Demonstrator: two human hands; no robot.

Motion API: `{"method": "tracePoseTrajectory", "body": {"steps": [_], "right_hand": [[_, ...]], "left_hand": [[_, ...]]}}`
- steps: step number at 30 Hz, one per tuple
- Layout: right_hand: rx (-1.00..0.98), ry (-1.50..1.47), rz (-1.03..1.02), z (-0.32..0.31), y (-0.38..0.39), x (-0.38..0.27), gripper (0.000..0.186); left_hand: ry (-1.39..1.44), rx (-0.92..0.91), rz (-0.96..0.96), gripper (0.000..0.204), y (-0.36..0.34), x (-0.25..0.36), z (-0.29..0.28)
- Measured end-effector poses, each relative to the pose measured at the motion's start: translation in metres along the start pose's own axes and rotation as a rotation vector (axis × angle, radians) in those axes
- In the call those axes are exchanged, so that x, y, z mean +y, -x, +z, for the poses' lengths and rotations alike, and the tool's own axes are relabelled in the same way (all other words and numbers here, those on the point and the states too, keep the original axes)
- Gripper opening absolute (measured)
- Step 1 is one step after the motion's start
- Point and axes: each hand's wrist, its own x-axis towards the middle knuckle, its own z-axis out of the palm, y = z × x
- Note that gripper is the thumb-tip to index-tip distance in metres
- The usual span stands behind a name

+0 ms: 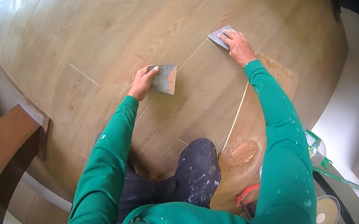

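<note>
My left hand (142, 82) grips a flat grey filling blade (163, 79), thumb on top, with tan filler along its right edge. The blade looks held just above the wood-look plank floor (95, 19). Farther off and to the right, my right hand (239, 47) presses a second thin grey spreader (217, 35) against the planks, fingers spread over its face. That spreader lies at the far end of a pale seam (195, 53) between planks. Small streaks of tan filler (223, 19) mark the floor just beyond it.
A mound of tan filler (243, 151) sits on a board (286, 77) beside my right arm. To the right are a clear bottle with a green cap (318, 153), a green stick (344, 181) and a round lid (326, 217). A red-handled tool (247, 194) lies near my knee; brown wooden steps (2, 149) stand left.
</note>
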Motion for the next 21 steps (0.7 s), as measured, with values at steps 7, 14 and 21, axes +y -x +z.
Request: {"method": "tracePoseTrajectory", "body": {"steps": [7, 14, 21], "right_hand": [[0.046, -0.008, -0.058, 0.010, 0.007, -0.015, 0.043], [0.011, 0.016, -0.066, -0.006, -0.004, -0.039, 0.043], [0.059, -0.336, 0.285, -0.012, -0.029, -0.020, 0.051]], "left_hand": [[0.011, -0.119, 0.024, 0.031, 0.114, 0.009, -0.045], [0.090, -0.070, -0.306, 0.024, 0.213, -0.005, -0.120], [0.316, 0.101, -0.298, 0.020, 0.211, -0.002, -0.115]]}}
